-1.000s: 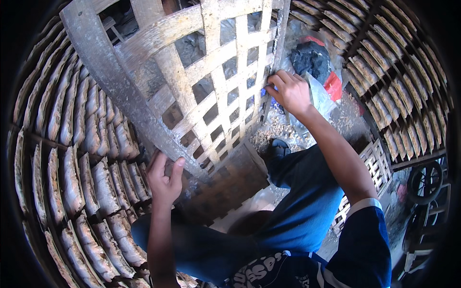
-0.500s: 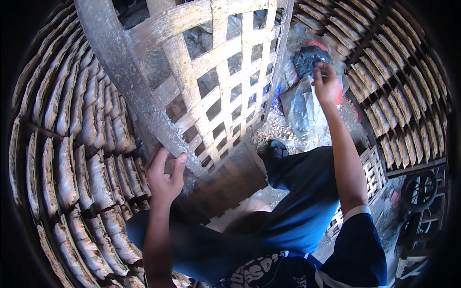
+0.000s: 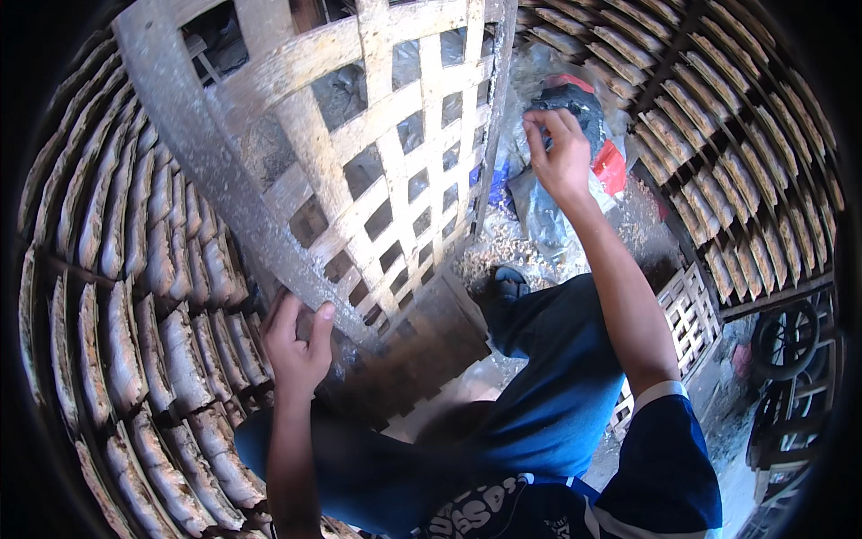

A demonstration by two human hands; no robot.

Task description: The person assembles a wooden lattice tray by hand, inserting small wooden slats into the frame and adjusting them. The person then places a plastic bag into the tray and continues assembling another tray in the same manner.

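A woven lattice panel of flat wooden or bamboo strips stands tilted in front of me, edged with a worn grey wooden rail. My left hand is closed around the near lower part of that rail, thumb on top and fingers going behind it. To the right of the panel, my right hand is held in the air, a little short of the far rail. Its fingers are bent and apart from the thumb, with nothing between them. Behind it lies a heap of dark, clear and red plastic bags.
Stacked rows of curved, tile-like pieces line the left and right sides. Another lattice panel leans at the right, near a dark wheel. Shavings and debris lie on the floor by my sandalled foot.
My right hand has moved left, away from the plastic bags and closer to the panel's far rail. The left hand keeps its hold, and the view has shifted slightly.
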